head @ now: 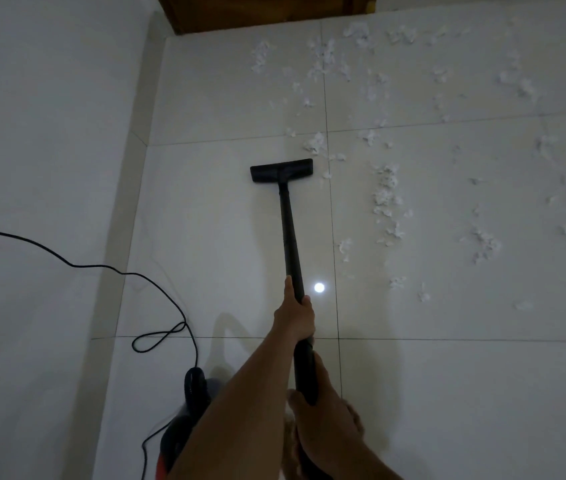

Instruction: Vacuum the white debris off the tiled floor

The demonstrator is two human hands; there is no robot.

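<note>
Nearest the camera, the right hand [326, 420] grips the near end of the black wand [290, 230]. That part of the picture is dark and blurred, but its fingers seem to curl round the tube. Further up, the left hand [295, 317] wraps the wand firmly, so the two hands sit apart on the same shaft, a good two-point hold for steering. To the left sits the black-and-red vacuum body [184, 420], its cord [101, 266] looping away along the wall.

The wand looks rigid and fairly light, and it should slide easily on the glossy tiled floor [447, 375]. The floor head [281, 170] lies flat on a tile, just short of the nearest clump. The white debris [385, 192] is scattered ahead and to the right, up toward a wooden frame [257, 12]. It looks fluffy and almost weightless, likely to scatter if the head pushes it. No brand, label or writing can be read.
</note>
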